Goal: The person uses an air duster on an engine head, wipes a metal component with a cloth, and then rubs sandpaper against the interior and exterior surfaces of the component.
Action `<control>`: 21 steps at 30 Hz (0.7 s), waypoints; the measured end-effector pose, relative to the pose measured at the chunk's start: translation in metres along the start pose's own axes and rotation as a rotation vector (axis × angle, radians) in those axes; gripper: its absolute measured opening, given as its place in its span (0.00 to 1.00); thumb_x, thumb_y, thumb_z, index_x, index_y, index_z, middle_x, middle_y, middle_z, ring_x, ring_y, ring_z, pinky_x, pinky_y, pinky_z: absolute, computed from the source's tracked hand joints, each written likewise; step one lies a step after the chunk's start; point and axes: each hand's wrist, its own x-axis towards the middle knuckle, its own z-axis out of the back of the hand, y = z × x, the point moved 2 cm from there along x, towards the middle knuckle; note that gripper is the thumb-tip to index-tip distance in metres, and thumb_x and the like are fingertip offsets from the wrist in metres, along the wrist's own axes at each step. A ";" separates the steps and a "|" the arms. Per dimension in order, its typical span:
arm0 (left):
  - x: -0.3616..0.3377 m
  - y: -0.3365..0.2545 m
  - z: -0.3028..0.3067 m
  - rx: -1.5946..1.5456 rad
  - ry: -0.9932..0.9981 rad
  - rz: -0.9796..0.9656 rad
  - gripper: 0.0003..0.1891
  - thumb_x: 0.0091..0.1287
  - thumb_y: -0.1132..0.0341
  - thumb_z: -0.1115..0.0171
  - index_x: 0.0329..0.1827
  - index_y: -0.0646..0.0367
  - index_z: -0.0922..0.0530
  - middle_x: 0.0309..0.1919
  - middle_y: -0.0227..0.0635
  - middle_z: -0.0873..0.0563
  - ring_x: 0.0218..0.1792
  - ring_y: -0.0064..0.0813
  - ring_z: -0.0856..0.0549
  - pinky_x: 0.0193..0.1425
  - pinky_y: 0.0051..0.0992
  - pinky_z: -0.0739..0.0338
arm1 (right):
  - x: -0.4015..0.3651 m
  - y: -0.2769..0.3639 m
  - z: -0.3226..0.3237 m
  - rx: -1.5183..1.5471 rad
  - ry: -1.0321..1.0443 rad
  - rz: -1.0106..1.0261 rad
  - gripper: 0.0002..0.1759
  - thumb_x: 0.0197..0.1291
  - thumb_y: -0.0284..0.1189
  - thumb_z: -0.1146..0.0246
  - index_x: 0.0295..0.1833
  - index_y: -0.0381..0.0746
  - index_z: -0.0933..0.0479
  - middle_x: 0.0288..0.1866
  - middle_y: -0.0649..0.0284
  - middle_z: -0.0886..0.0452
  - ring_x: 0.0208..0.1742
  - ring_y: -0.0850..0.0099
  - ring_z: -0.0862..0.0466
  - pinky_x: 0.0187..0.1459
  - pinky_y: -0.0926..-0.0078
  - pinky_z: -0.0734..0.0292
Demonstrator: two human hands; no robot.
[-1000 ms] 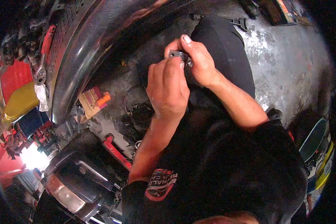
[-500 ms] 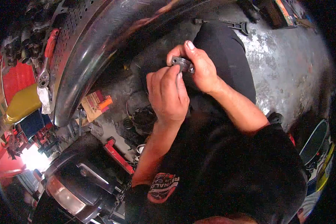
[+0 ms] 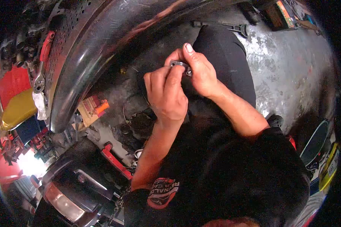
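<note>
Grey metal part (image 3: pixel 179 64), small, w/ a round boss, sits at upper centre of the frame, over the black trouser leg (image 3: pixel 223 56); it is held off the floor, pinched between both hands. Right hand (image 3: pixel 201 73) grasps it, thumb over the top edge & fingers curled behind; left hand (image 3: pixel 165 94) has its index finger laid across the near face, other fingers bent in close.

Vs half a sec ago: same two-handed pinch, neither hand released; the pair of hands has drifted a little up & left in the frame; the left index now covers more of the part, so less of its face shows. Backdrop has slid too, so some of that drift is prob head motion.

My reading: the handling is mid-way, small finger shifts only; part not laid on the concrete floor (image 3: pixel 291 75).

Around: curved steel drum (image 3: pixel 87 49) at upper left; red-handled wrench (image 3: pixel 41 64) at far left; dark rings (image 3: pixel 140 121) on the floor just below the left hand; orange-and-tan box (image 3: pixel 93 108) left of centre.
</note>
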 end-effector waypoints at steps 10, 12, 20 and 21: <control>-0.001 0.017 -0.003 0.059 -0.010 -0.179 0.14 0.55 0.76 0.38 0.45 0.56 0.19 0.35 0.34 0.20 0.33 0.38 0.23 0.37 0.37 0.29 | 0.001 -0.004 -0.003 0.036 -0.089 0.072 0.28 0.79 0.44 0.64 0.42 0.37 0.24 0.34 0.69 0.24 0.35 0.81 0.29 0.41 0.79 0.31; 0.002 0.019 -0.001 0.058 -0.016 -0.191 0.13 0.56 0.76 0.38 0.45 0.57 0.19 0.35 0.35 0.20 0.32 0.38 0.23 0.35 0.37 0.29 | 0.000 -0.001 -0.005 0.033 -0.111 0.090 0.28 0.79 0.45 0.64 0.42 0.37 0.24 0.34 0.70 0.25 0.35 0.81 0.30 0.41 0.79 0.31; -0.008 0.005 0.000 -0.409 0.051 0.242 0.11 0.59 0.80 0.39 0.44 0.62 0.19 0.33 0.39 0.18 0.30 0.39 0.20 0.34 0.33 0.25 | -0.003 0.003 -0.002 0.029 -0.088 0.084 0.30 0.78 0.45 0.65 0.42 0.35 0.24 0.36 0.65 0.22 0.38 0.78 0.26 0.44 0.78 0.29; -0.009 0.006 0.001 -0.372 0.059 0.219 0.11 0.58 0.80 0.39 0.44 0.63 0.19 0.32 0.39 0.19 0.29 0.39 0.21 0.32 0.33 0.25 | -0.003 0.003 -0.003 0.038 -0.085 0.064 0.30 0.78 0.45 0.65 0.42 0.35 0.23 0.36 0.65 0.22 0.38 0.77 0.26 0.44 0.78 0.29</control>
